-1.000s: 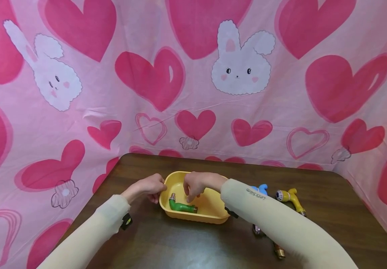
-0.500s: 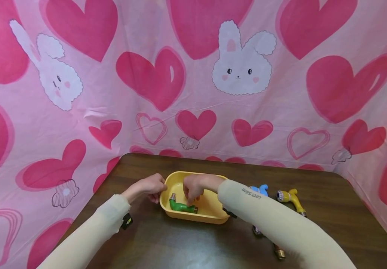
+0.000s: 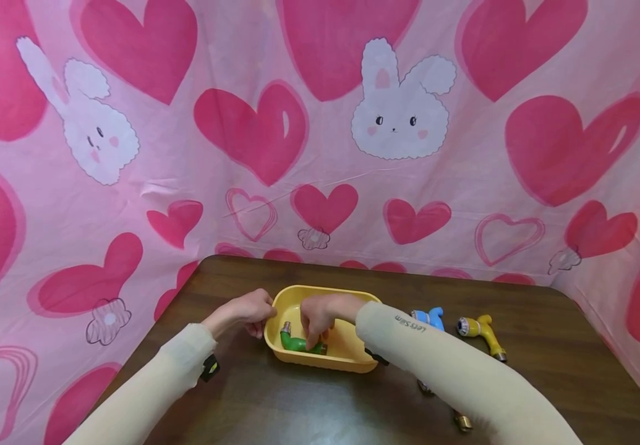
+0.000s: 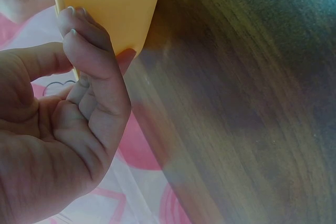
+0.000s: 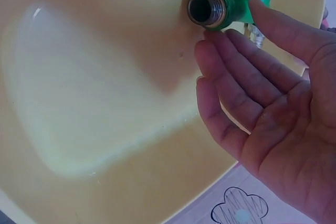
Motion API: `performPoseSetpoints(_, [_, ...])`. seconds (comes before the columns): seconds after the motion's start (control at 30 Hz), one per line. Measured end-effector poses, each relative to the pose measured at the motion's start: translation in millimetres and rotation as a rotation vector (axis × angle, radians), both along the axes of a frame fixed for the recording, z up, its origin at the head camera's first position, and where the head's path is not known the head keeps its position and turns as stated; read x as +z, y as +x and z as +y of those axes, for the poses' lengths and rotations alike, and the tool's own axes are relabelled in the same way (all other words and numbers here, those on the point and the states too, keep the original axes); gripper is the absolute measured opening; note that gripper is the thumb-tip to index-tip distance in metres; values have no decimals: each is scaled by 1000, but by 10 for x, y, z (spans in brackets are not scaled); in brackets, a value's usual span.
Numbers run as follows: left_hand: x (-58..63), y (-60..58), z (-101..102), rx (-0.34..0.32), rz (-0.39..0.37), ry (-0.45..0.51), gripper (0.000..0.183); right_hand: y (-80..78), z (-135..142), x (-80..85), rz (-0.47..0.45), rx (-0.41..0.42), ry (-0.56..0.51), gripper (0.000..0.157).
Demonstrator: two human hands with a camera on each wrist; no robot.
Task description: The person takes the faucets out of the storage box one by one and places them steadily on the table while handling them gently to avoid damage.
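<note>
A yellow plastic basin stands on the table, and my left hand pinches its left rim between thumb and fingers. In the left wrist view the fingers are curled against the basin wall. Inside the basin lies a green tap with threaded metal ends. My right hand reaches down into the basin and pinches this tap. Seen from the right wrist, the thumb lies over the green tap and the fingertips sit against its other side. Part of the tap is hidden behind the hand.
To the right of the basin, a blue tap and a yellow tap lie on the brown table. A brass threaded end shows below the right sleeve, the rest hidden. A pink heart-printed cloth hangs behind the table.
My right hand has come down and slightly toward me, onto the green tap, which stays in about the same spot. The left hand keeps its hold on the rim.
</note>
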State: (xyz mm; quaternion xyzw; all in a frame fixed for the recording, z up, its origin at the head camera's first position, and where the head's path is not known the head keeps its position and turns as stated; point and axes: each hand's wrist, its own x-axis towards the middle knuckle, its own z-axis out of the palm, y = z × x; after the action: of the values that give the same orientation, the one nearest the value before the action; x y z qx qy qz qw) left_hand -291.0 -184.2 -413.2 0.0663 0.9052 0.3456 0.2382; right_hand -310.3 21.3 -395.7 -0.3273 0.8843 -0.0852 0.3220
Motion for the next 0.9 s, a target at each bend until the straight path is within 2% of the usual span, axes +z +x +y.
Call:
performPoseSetpoints(0.1, [-8,7,4,10,-3,7,19,-71,-16,-122,-15,-13,8,17])
performPoseSetpoints(0.17, [-6,6,3,12,1,7,19,-160,-6,-271,-25,-16,-17,18])
performPoseSetpoints(0.3, [-4,-2,-2,5,8,4,20,-77,10,-219,-6,-14,-39,19])
performPoseSetpoints(0.4, [-8,-5,-5,-4,9,6,20,18,-6,-147,35,-13,-15,18])
performPoseSetpoints(0.57, [-4,-7,-6,-4,2,11,20,-29,-34,-230,35,-22,1,19])
performPoseSetpoints(0.67, [-4,-9,-8,-6,-2,13,20,-10,-42,-198,22,-36,3,19])
performPoseSetpoints(0.9, [-15,-1,-10,-2,2,21,20,-104,-42,-325,10,-49,-3,19])
